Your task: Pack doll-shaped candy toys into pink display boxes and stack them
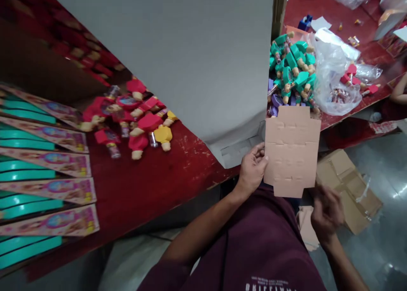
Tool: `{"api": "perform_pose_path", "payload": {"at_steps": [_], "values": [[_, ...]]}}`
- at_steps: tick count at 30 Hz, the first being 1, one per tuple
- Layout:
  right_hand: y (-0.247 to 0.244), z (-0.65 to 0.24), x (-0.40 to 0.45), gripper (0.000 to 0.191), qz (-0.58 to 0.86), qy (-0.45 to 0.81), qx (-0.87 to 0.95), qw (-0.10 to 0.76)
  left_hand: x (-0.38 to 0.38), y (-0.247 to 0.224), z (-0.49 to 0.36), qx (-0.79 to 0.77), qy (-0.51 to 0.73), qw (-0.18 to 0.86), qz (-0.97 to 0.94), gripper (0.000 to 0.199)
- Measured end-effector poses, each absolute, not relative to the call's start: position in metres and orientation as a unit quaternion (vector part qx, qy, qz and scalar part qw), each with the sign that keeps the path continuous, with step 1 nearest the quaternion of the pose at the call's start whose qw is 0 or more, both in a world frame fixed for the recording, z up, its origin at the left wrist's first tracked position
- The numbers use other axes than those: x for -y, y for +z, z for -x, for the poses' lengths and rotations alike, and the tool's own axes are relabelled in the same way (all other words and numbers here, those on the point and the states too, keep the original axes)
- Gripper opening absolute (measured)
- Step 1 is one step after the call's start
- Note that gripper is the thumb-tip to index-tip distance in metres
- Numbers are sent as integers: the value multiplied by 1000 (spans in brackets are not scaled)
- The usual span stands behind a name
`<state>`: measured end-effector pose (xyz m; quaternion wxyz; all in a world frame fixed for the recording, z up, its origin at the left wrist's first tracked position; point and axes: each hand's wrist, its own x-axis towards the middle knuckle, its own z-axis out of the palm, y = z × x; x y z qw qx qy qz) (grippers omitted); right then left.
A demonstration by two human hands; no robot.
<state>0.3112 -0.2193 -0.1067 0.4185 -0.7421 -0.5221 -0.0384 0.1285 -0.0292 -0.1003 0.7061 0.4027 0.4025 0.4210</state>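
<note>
Tan card blank (291,151), flat and unfolded, is pinched at its edge by the left hand (252,169), which keeps it raised clear of the red table (165,185). Right hand (327,212), open and empty, hovers just below the blank, near a cardboard carton (349,189).

Can't really read anything lol: white print on the maroon T-shirt (270,284) is upside down and blurry, and the printed cards (51,189) by the table's (143,189) left edge have tiny text.

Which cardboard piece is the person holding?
The flat tan die-cut card in the left hand; the other tan cards lie lower down, near the right hand.
</note>
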Motion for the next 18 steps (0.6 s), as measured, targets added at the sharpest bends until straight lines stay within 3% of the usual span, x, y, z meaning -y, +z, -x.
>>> {"api": "perform_pose_path", "payload": {"at_steps": [3,6,10,15,18], "values": [[-86,-304,183,52,805,81,340,478,41,-105,-134,-406,420,670,-458,43],[-79,-296,147,52,778,211,273,525,56,-109,-145,-410,416,641,-498,38],[-85,-281,123,55,747,259,224,570,63,-112,-152,-458,418,609,-495,52],[-89,-272,122,55,619,495,207,573,54,-119,-147,-318,317,797,-403,63],[-88,-276,120,54,574,564,208,556,50,-122,-141,-332,313,772,-443,73]]}}
